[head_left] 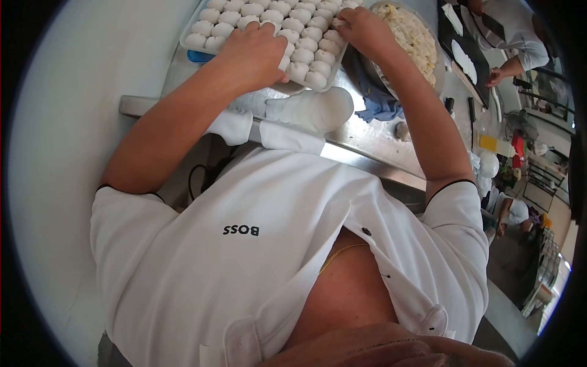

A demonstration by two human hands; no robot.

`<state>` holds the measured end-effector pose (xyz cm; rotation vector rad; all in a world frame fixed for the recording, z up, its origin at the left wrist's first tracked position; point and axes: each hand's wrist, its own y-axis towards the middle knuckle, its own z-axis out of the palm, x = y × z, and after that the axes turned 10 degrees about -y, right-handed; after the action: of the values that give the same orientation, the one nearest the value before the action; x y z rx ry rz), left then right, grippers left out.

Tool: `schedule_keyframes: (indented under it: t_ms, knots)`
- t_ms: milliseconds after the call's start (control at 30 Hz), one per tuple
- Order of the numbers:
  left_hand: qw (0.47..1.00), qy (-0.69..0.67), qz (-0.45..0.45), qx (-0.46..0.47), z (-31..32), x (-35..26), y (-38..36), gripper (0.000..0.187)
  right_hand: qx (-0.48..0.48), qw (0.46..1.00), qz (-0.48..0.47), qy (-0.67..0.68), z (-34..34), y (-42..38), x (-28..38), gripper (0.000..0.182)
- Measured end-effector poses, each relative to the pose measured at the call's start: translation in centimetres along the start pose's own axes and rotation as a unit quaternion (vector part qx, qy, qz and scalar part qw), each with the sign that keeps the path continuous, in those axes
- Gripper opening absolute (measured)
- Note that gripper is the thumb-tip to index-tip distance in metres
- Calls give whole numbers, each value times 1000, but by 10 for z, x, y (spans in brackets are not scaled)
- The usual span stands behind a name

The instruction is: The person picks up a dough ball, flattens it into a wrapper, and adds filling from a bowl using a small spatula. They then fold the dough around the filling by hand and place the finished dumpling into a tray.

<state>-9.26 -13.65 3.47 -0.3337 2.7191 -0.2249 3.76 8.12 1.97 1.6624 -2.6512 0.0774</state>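
Observation:
A white tray (333, 76) at the top of the view holds rows of round white dough buns (299, 55), pleated on top. My left hand (260, 54) lies over the near side of the tray, its bent fingers on the buns and its thumb apart from them. At the tray's right side, my right hand (365, 30) has its fingers drawn together by the outermost buns. What they pinch, if anything, is hidden. Beside that hand stands a metal bowl (384, 76) full of a pale, chopped filling (413, 40).
On the metal table (373, 144) lie a translucent white piece with a rounded end (333, 110) and a blue cloth (379, 104). White cloth hangs over the near edge. At right, a co-worker's hand (495, 76) is near a black board with white strips (465, 62). A yellow bottle (495, 145) stands beyond.

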Motion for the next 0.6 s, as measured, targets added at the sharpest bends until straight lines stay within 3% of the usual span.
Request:
schedule_keyframes:
  t_ms: [67,333,467,567,600]
  knots:
    - [1000,5,4,-11,1,0,1,63,-23,999,-23,10,-8,2,-1,25]
    - [1000,7,10,-10,3,2,2,64,86,994,7,-67,-15,11,9,28]
    - [1000,10,14,-14,4,2,2,64,87,995,6,-55,-12,13,5,28]
    - [1000,10,8,1,0,1,3,64,115,991,-16,-72,-7,17,-8,28]
    - [1000,10,8,1,1,1,2,64,82,995,-55,-21,2,22,-23,27]
